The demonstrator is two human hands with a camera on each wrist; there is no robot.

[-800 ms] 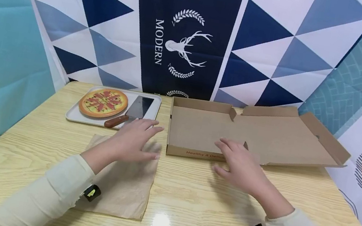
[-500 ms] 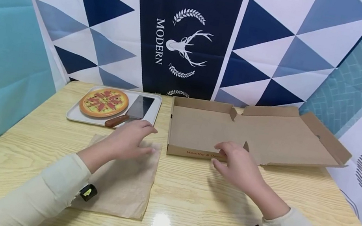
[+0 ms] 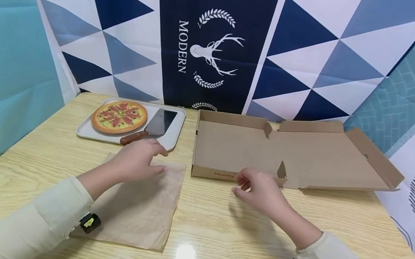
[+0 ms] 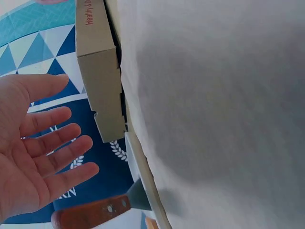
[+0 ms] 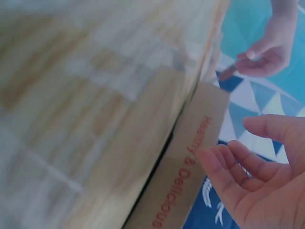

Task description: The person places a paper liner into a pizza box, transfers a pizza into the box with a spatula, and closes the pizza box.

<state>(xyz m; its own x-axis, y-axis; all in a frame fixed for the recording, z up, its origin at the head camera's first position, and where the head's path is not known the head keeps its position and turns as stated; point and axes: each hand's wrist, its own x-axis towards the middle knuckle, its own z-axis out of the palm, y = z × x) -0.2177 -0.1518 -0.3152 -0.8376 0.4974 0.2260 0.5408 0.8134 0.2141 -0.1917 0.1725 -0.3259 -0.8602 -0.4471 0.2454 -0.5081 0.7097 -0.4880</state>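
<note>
In the head view, my left hand (image 3: 132, 162) hovers above a sheet of brown paper (image 3: 147, 215), fingers relaxed and holding nothing; the left wrist view shows its fingers (image 4: 62, 152) spread apart. My right hand (image 3: 263, 193) hangs by the front wall of an unfolded cardboard box (image 3: 225, 148), its fingers loosely bent with nothing between them. The right wrist view shows that hand (image 5: 257, 176) in front of the box's printed side (image 5: 183, 167). Whether a fingertip touches the box, I cannot tell.
A white tray (image 3: 85, 131) stands at the back left, with a pizza (image 3: 119, 117) and a server with a wooden handle (image 3: 133, 138) on it. The box lid (image 3: 322, 160) lies spread to the right. Patterned cloth hangs behind the table (image 3: 210, 235).
My left hand has moved left and a little toward me. The right hand has shifted slightly left, its fingers more bent than before. The paper, box and tray stay in place.
</note>
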